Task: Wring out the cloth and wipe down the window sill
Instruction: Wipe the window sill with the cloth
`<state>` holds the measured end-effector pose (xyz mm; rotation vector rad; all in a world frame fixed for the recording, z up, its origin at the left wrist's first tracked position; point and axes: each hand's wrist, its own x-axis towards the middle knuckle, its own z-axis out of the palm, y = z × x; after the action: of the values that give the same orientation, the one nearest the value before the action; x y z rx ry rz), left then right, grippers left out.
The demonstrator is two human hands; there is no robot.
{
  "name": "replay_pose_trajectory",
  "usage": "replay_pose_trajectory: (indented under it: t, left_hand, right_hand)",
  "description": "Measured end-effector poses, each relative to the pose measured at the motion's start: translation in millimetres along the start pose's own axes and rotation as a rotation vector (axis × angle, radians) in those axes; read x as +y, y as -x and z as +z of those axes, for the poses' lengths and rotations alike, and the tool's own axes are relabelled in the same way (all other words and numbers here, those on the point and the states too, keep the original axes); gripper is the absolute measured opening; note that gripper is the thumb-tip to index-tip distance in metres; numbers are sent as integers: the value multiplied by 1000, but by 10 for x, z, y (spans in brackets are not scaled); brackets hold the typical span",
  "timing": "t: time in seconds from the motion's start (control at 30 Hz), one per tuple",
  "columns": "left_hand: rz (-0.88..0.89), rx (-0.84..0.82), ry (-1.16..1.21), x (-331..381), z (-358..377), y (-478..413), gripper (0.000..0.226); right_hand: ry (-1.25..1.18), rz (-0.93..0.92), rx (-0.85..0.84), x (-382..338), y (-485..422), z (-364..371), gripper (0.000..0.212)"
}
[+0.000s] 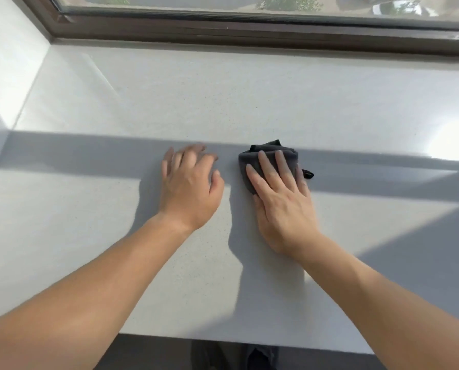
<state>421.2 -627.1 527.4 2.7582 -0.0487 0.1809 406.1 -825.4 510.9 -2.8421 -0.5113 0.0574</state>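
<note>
1. The sill is a pale, lightly speckled slab. Its back edge meets a dark brown frame with glass above it, and its left end meets a white side wall.
2. The cloth is dark grey and bunched into a small wad. It lies on the sill about midway between the back and front edges, a little right of the middle of the stretch in view.
3. A small dark loop sticks out from the cloth's right side, past the little finger.
4. The right hand lies palm down on the cloth, fingers straight and slightly spread, pressing it flat against the sill. It is not gripping; the cloth shows beyond the fingertips and to the left of the index finger.
5. The left hand is just beside the cloth on its left, apart from it and holding nothing. Its fingers are loosely bent and its thumb points toward the cloth. The fingertips are blurred, so I cannot tell whether they touch the sill.
6. Both forearms are bare and reach in over the front edge.
7. A broad band of shadow crosses the sill from left to right under both hands, with sunlit patches behind and in front of it.
8. Below the front edge is a dark floor, too dim to make out.
</note>
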Motion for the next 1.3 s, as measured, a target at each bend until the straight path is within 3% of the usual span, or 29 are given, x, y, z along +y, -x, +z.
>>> replay_pose_trajectory:
  t: [0.1,0.27,0.33,0.4,0.5,0.7,0.77,0.83,0.93,1.07,1.13,1.3]
  left_hand:
    - [-6,-53,0,-37,-34,339,41]
    - [23,-188,-51,-86,25,633,58]
    - [32,-184,-77,-84,49,634,59]
    - [24,-162,-65,-74,80,604,59]
    - [34,-160,-50,-74,119,594,58]
    - [33,-161,-67,-29,200,552,58]
    - [36,-157,-76,-21,231,540,58]
    - [33,-156,-74,-5,237,532,59]
    - [32,-162,-67,9,225,529,60]
    - [30,-155,-61,16,213,540,61]
    - [29,-139,-64,33,233,540,60]
    - [117,-79,65,108,213,585,50]
  right_hand:
    - [2,-74,-23,215,126,-57,53]
    - [-22,361,67,435,106,-136,56]
    - [2,288,86,112,245,-15,58]
    - [10,102,65,-156,467,112,59]
    - [-1,-41,-4,-44,592,82,59]
    - [-42,391,70,391,489,-103,57]
    - [-27,317,95,103,655,8,57]
    - [-59,124,117,-180,922,115,57]
    - [-79,-58,120,-120,1140,107,54]
    - [-88,278,126,304,1001,-94,58]
    - [-70,351,127,261,1008,-90,59]
    - [-26,26,55,-341,1562,168,61]
